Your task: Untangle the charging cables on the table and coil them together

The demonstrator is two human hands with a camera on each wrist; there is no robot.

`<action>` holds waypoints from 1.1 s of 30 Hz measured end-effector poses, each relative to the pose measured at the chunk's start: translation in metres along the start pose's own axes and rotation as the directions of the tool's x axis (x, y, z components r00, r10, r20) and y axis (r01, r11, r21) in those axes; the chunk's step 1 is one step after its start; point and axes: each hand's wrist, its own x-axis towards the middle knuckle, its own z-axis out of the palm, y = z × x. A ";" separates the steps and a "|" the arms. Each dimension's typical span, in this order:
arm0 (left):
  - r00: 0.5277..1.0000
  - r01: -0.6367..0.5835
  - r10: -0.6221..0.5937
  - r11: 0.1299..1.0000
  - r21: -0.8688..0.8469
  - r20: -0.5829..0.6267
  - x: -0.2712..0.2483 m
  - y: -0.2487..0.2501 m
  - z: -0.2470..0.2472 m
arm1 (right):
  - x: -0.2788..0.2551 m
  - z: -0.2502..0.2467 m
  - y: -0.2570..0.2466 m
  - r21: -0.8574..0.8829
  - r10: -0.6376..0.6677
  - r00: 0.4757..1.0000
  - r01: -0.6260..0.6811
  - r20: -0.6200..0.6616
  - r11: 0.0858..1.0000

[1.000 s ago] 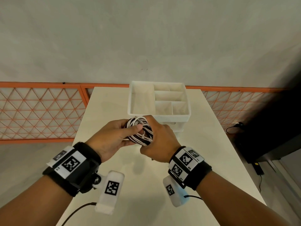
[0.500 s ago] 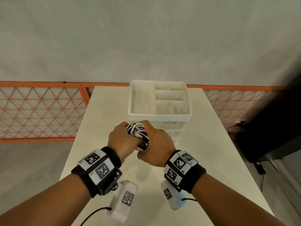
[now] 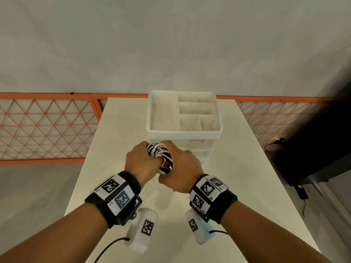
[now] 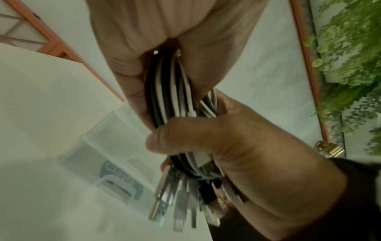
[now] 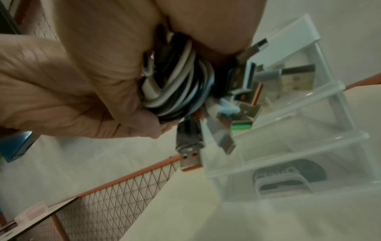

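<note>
since a second ago left hand rolled knuckles-up at frame centre; both it and right hand clamp the coiled cables. coiling looks near done.

Cable bundle between both hands, seemingly

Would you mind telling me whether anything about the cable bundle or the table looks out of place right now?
Nothing looks damaged or spilled. The cable bundle is coiled and gripped by the left hand and right hand, but its plug ends splay loose from the coil rather than lying tucked in.
</note>
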 end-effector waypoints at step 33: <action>0.665 0.718 -0.373 0.557 -0.417 0.647 -0.001 -0.073 0.094 | 0.001 -0.038 0.087 0.060 0.233 0.972 -0.235 0.037 0.970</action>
